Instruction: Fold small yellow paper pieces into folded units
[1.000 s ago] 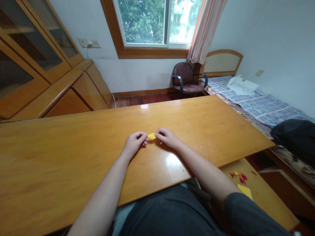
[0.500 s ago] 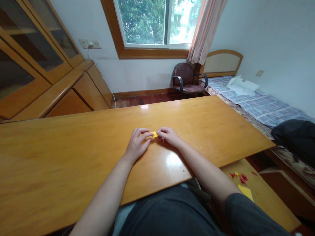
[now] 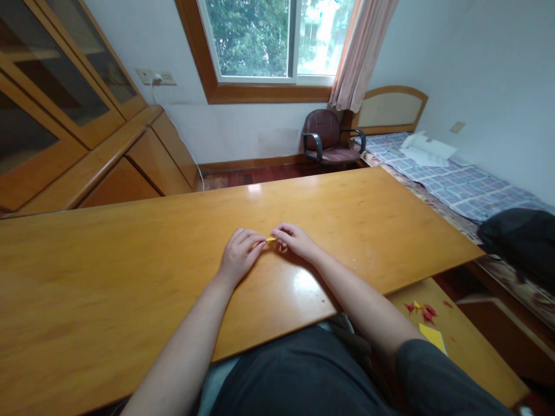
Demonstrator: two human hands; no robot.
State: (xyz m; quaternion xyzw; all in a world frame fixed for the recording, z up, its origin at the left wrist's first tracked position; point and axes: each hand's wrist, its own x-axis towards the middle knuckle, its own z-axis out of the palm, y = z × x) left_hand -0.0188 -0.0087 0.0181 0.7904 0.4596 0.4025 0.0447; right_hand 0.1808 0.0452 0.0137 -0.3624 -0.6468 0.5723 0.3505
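Observation:
A small yellow folded paper piece [image 3: 271, 239] lies on the wooden table [image 3: 130, 271] between my two hands. My left hand [image 3: 239, 255] presses its fingertips down on the paper's left end, the fingers bent and close together. My right hand [image 3: 295, 240] pinches the paper's right end with curled fingers. Most of the paper is hidden under the fingers; only a thin yellow sliver shows.
A lower wooden bench [image 3: 459, 341] at my right holds a yellow paper sheet [image 3: 432, 336] and several small red and yellow folded pieces [image 3: 422, 312]. A bed [image 3: 455, 185] with a black bag [image 3: 518, 237], a maroon chair [image 3: 325, 136] and wooden cabinets [image 3: 78, 133] stand around.
My left hand slid over the paper and flattened it against the table. The visible yellow part shrank from a small diamond to a thin sliver. My right hand kept its pinch.

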